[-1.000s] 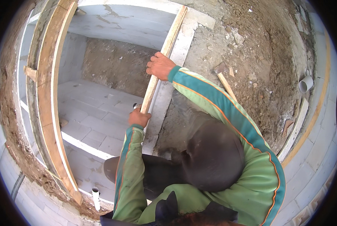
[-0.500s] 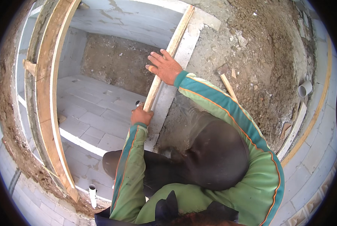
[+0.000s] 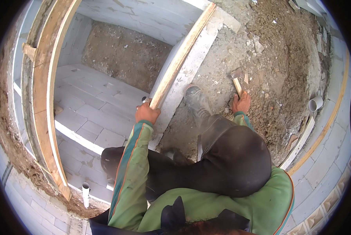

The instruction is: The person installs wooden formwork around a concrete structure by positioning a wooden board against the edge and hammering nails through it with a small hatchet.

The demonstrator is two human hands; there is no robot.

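Note:
A long wooden batten (image 3: pixel 183 56) runs along the top of the pale block wall (image 3: pixel 195 64), slanting away to the far right. My left hand (image 3: pixel 147 113) is closed on its near end; a small dark round thing beside the fingers is too small to name. My right hand (image 3: pixel 241 102) is low over the ground at the right, its fingers wrapped round the wooden handle of a hammer (image 3: pixel 237 80). The hammer's dirty metal head rests on the soil, pointing away from me.
A walled pit (image 3: pixel 124 55) with an earth floor lies beyond my left hand. Long planks (image 3: pixel 44 94) span the left side. A white pipe (image 3: pixel 85 196) stands at the lower left, and another pipe end (image 3: pixel 315 103) shows at the right. My boot (image 3: pixel 195 98) is beside the wall.
My right hand has left the batten, moved right and down, and taken hold of the hammer's handle. My left hand has stayed on the batten's near end.

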